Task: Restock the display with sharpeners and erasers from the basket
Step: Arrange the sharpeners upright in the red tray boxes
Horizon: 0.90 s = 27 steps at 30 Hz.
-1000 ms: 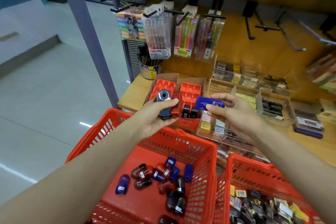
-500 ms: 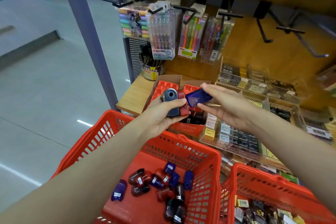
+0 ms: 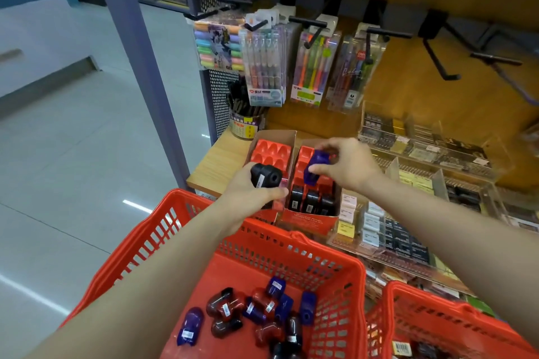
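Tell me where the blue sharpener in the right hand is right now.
The blue sharpener is pinched in the right hand, over the right red display tray, just above its row of black sharpeners.

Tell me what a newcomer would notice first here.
The red basket fills the foreground, with blue and dark sharpeners loose on its floor. Above it, the right hand lowers a blue sharpener over the red tray, while the left hand grips a black sharpener beside it.

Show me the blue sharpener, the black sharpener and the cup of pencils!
blue sharpener (image 3: 316,167), head view, its translucent side.
black sharpener (image 3: 266,179), head view, its front face beside the hole.
cup of pencils (image 3: 246,128), head view, the labelled cup wall.
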Tool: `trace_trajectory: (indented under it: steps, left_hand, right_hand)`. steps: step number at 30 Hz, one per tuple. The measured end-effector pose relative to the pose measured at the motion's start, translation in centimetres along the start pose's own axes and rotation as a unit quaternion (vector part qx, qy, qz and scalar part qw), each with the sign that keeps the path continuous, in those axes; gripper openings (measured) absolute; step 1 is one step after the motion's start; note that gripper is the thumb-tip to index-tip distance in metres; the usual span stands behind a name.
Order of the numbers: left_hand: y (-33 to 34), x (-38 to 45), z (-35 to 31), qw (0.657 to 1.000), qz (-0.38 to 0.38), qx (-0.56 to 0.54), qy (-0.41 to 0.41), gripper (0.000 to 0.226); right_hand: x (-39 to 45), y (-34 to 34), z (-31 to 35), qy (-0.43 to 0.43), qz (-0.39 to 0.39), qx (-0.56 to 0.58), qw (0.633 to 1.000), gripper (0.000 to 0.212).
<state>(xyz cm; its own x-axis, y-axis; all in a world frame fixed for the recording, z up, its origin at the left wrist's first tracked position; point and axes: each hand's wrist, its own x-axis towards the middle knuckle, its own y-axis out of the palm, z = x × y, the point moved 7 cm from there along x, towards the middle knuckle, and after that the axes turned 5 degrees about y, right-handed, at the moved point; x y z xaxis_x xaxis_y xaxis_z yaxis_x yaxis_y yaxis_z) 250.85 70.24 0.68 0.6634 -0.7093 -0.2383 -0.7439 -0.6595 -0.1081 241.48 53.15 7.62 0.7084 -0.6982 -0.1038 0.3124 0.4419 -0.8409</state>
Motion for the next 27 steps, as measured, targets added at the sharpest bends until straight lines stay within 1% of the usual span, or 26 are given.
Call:
trace_trajectory:
  steps: [7,11,13,15,17,19,21,27]
  left_hand:
    - [0.4,0.6,0.4,1.000,0.017,-0.025,-0.007,0.042]
    - [0.5,0.8,0.4,0.999,0.027,-0.042,-0.020,0.059]
    - [0.4,0.8,0.3,0.999,0.034,-0.032,-0.018,0.054]
    - [0.4,0.7,-0.1,0.999,0.043,0.009,0.000,0.041]
    - [0.8,0.4,-0.7,0.996,0.071,0.054,0.019,0.035]
    - [1.4,0.1,-1.0,0.990,0.108,0.089,0.027,0.034]
    - [1.8,0.0,-1.1,0.984,0.126,0.123,0.030,0.034]
    - [2.0,0.4,-0.8,0.986,0.125,0.106,0.010,0.037]
  right_hand:
    - [1.4,3.3,-0.9,0.006,-0.001,-0.021,1.000,0.051]
    - [2.0,3.7,-1.4,0.013,0.017,-0.038,0.999,0.049]
    - [2.0,3.6,-1.3,0.001,0.031,-0.051,0.998,0.047]
    - [1.9,3.6,-1.2,-0.017,0.038,-0.056,0.998,0.046]
    - [1.7,3.9,-1.0,-0.025,0.042,-0.052,0.997,0.047]
    - [1.8,4.3,-0.8,-0.027,0.045,-0.047,0.997,0.043]
    - [1.9,4.5,-0.7,-0.026,0.046,-0.048,0.997,0.038]
    - [1.5,4.2,-0.3,-0.030,0.062,-0.070,0.995,0.037]
